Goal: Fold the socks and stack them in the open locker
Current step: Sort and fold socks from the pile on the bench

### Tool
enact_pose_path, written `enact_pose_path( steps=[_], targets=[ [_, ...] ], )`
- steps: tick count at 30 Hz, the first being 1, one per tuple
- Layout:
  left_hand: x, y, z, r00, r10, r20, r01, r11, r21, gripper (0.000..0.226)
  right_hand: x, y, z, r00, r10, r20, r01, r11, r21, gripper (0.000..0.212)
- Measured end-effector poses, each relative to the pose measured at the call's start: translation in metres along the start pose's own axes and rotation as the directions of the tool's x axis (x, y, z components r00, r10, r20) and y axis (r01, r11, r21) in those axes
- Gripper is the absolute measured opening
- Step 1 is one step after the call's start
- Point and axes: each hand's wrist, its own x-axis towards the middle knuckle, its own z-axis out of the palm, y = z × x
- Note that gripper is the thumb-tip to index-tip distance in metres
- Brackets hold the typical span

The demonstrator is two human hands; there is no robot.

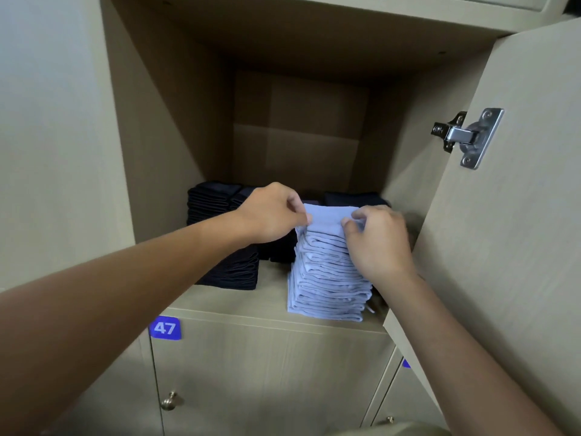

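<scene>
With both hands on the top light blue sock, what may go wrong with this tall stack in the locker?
1. The light blue stack is tall and leans away from its base, so it may topple when the left hand and right hand let go of the top sock.
2. It stands near the shelf's front edge, so falling socks may drop out.
3. It may tip onto the dark stack beside it.

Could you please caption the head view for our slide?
Both hands, left hand and right hand, pinch the top sock on the blue stack in the locker.
</scene>
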Motion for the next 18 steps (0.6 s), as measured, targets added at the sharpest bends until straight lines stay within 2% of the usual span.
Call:
enact_pose_path(
  steps=[4,7,13,18],
  targets=[
    [-0.028,-0.003,-0.028,0.999,-0.002,-0.033,0.005,0.995,0.102,0.019,-0.007,-0.015,-0.003,0.989,-0.139,-0.050,0.143,0.984,0.106,0.017],
    [-0.052,-0.011,-0.044,0.999,-0.032,-0.031,0.036,0.991,0.132,0.016,-0.015,-0.029,-0.001,0.974,-0.224,-0.031,0.225,0.953,0.203,0.016],
    [-0.099,-0.034,-0.065,0.995,-0.066,-0.069,0.079,0.973,0.216,0.014,-0.033,-0.062,0.010,0.900,-0.433,0.056,0.398,0.867,0.301,0.012],
    [-0.144,-0.058,-0.077,0.993,-0.103,-0.055,0.113,0.960,0.257,0.013,-0.050,-0.084,0.018,0.842,-0.515,0.163,0.435,0.826,0.359,0.010]
  ],
)
